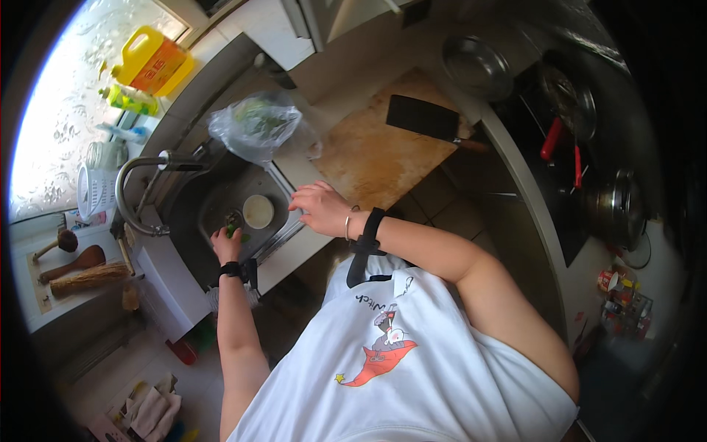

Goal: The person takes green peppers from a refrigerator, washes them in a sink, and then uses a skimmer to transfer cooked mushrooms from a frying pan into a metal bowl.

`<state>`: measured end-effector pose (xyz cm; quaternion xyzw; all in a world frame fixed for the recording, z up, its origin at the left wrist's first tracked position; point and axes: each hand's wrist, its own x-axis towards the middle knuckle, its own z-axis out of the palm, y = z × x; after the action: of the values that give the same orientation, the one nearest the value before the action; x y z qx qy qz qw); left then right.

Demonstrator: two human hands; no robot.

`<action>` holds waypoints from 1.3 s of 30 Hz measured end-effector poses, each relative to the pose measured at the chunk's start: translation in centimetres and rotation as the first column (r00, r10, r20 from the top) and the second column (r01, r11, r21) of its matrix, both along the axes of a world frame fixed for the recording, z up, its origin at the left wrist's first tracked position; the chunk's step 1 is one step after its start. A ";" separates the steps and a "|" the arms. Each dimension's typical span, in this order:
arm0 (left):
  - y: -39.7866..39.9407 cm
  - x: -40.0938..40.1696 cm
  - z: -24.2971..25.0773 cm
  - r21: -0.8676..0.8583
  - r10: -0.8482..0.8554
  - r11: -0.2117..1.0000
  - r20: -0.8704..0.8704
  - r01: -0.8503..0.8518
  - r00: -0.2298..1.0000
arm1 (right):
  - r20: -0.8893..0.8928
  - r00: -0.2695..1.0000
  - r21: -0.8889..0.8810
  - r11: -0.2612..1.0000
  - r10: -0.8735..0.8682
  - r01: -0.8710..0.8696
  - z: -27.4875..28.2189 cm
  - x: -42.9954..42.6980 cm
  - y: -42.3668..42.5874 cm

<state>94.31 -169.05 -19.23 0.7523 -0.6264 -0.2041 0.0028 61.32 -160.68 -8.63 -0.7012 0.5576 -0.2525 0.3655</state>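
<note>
My left hand [226, 245] reaches into the stainless steel sink [190, 207], its thumb and fingers around a small piece of green vegetable [231, 228]. Just beyond the fingertips, dark scraps [234, 216] lie about the drain. A round pale bowl [258, 211] sits on the sink floor, to the right of that hand. My right hand [320, 207] is over the sink's right rim with fingers slightly bent, and nothing shows in it. Behind the sink's far end lies a clear plastic bag [257, 127] with leafy greens [262, 117] inside.
The faucet [132, 166] arches over the sink's left side. A cleaver [422, 117] lies on a wooden cutting board [364, 149], its handle past the edge. A metal bowl [478, 67], a pan [569, 94] and a pot [618, 201] stand right. Bottles [157, 63] line the windowsill.
</note>
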 end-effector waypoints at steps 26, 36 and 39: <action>-1.2 -21.9 -3.5 -0.487 -0.530 0.814 -0.401 0.316 0.747 | -0.102 0.772 -0.076 0.779 -0.628 0.623 5.9 -19.8 11.2; 0.5 -22.7 -1.0 -0.280 -0.177 0.960 -0.641 -0.012 0.747 | -0.103 0.494 -0.444 0.484 -0.863 0.754 11.8 -27.8 17.5; 2.2 -24.4 0.9 -0.342 -0.224 0.940 -0.569 0.020 0.791 | -0.083 0.356 -0.282 0.364 -0.931 0.887 12.4 -31.1 21.8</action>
<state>69.89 -166.89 -18.30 0.5955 -0.6654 -0.3276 0.3087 30.26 -138.92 3.80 -0.3271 0.8640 -0.3816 0.0284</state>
